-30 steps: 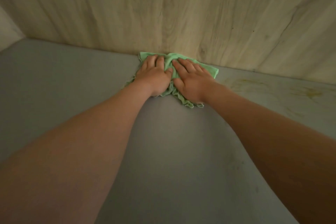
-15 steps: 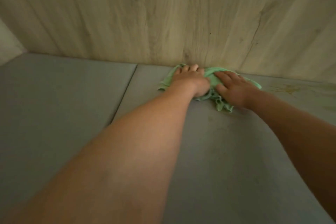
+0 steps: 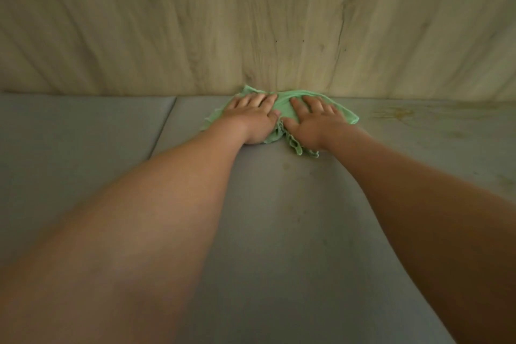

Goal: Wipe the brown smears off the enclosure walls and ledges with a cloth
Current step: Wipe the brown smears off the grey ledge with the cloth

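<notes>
Two hands are pressing down side by side on the green cloth (image 3: 283, 107), right at the far edge of the grey ledge (image 3: 279, 246) where it is meeting the wood-grain wall (image 3: 251, 22). The left hand (image 3: 251, 119) is lying flat on the cloth's left half and the right hand (image 3: 314, 121) on its right half, thumbs close together over a bunched ridge of fabric. Each grip is spread apart, fingers straight, clamping nothing, only bearing down on the cloth.

Fingertips are reaching the wall line, and the cloth's far edge is riding up against the foot of the wall, so the wall is closing off the far side. The cloth's frilly near edge is poking out beside the right wrist.

To the left, bare grey ledge is running out to a thin seam (image 3: 164, 126) and carrying on well beyond it. To the right, open ledge is stretching away to the brown smears (image 3: 399, 113), yellowish streaks sitting well apart from the cloth and close to the wall.

On the near side, the left forearm (image 3: 156, 218) and right forearm (image 3: 424, 204) are filling the lower frame, with a broad strip of grey ledge between them. A few faint spots (image 3: 286, 166) are showing just near of the cloth.

The wall is rising pale, its grain running upward, with tiny dark specks above the hands. The light is falling dim and flat.
</notes>
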Tool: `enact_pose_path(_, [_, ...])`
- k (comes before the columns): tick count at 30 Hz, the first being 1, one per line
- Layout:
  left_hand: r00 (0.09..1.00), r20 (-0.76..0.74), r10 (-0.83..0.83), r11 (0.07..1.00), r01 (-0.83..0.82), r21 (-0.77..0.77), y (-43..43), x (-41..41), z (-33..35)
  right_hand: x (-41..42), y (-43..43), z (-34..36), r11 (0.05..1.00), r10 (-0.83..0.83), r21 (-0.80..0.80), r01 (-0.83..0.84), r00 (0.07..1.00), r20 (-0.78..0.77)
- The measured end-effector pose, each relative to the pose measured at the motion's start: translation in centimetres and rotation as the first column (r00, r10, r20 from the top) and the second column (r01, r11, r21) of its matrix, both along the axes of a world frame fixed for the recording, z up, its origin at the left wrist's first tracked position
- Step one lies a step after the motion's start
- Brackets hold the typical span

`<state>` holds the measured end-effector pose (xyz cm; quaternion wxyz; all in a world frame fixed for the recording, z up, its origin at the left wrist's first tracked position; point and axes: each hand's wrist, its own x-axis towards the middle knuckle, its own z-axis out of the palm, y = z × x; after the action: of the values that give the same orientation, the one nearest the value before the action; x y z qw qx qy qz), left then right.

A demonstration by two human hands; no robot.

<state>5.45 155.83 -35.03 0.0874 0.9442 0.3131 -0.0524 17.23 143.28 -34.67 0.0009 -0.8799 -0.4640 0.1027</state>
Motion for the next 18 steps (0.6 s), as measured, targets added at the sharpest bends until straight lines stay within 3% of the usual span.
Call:
enact_pose_path(14, [0.998,-0.052,-0.030,0.998,0.028,-0.056,-16.1,-15.0,0.6,-14.4,-17.4,0.4,0.973,0.232,0.019,-0.232,0.973,-0.008])
enact_pose_path(18, [0.984,-0.072,-0.164,0.986,0.161,-0.049,-18.7,-19.1,0.7,-17.1,-21.1,0.5,0.940,0.322,0.070,-0.333,0.938,0.127])
